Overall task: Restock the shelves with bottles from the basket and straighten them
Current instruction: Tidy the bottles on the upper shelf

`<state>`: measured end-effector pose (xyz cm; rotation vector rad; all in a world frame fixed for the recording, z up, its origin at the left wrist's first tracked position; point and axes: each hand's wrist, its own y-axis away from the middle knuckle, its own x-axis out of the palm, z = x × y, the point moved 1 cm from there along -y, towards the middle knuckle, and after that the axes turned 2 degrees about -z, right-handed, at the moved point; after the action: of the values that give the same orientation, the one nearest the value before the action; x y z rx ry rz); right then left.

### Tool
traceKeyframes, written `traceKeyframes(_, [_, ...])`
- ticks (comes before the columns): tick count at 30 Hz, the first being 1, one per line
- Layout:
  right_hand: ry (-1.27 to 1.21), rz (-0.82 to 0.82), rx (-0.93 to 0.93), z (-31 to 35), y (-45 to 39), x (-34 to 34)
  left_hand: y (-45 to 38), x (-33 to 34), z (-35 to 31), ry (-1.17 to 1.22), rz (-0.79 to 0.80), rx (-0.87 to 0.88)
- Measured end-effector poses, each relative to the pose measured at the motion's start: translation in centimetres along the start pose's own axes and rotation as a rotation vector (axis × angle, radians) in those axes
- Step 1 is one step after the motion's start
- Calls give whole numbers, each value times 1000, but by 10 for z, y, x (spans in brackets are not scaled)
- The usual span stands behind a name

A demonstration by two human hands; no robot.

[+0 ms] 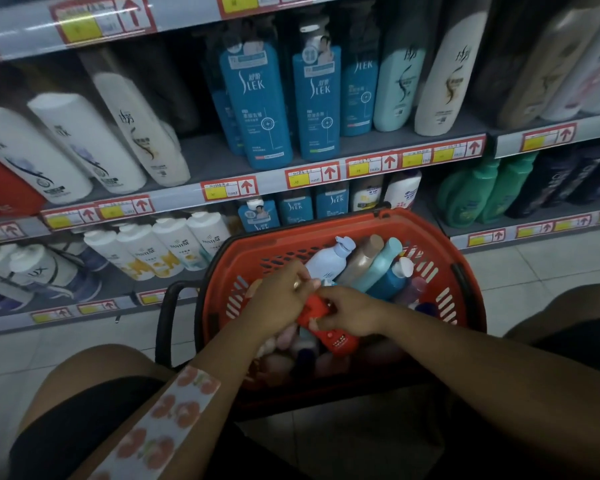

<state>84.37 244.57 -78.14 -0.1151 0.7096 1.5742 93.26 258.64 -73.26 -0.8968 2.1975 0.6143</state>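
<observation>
A red plastic basket (pixel 326 233) stands on the floor before the shelves, full of bottles. Both hands are inside it on a small red bottle (pixel 329 336) lying on the pile. My left hand (pixel 281 299) grips its upper end, and my right hand (pixel 354 311) curls round its middle. At the basket's far side lie a white bottle (pixel 328 259), a tan bottle (pixel 361 259), a teal bottle (pixel 383 265) and a blue bottle (pixel 394 278). Pink and pale bottles fill the near side under my arms.
The middle shelf (pixel 291 178) carries blue SLEK bottles (pixel 260 109), leaning white bottles (pixel 84 143) on the left and tall cream and teal ones on the right. The lower shelf has white Pantene bottles (pixel 174 244) and green bottles (pixel 478 192). My knees flank the basket on the tiled floor.
</observation>
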Motion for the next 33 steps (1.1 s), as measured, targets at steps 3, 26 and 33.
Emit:
traceKeyframes(3, [-168, -5, -15, 10, 7, 2, -1, -17, -6, 40, -148, 65])
traceKeyframes(26, [-318, -74, -325, 153, 42, 9, 87, -203, -94, 8, -596, 244])
traceKeyframes(33, [-287, -112, -477, 258, 58, -12, 126, -301, -129, 144, -705, 352])
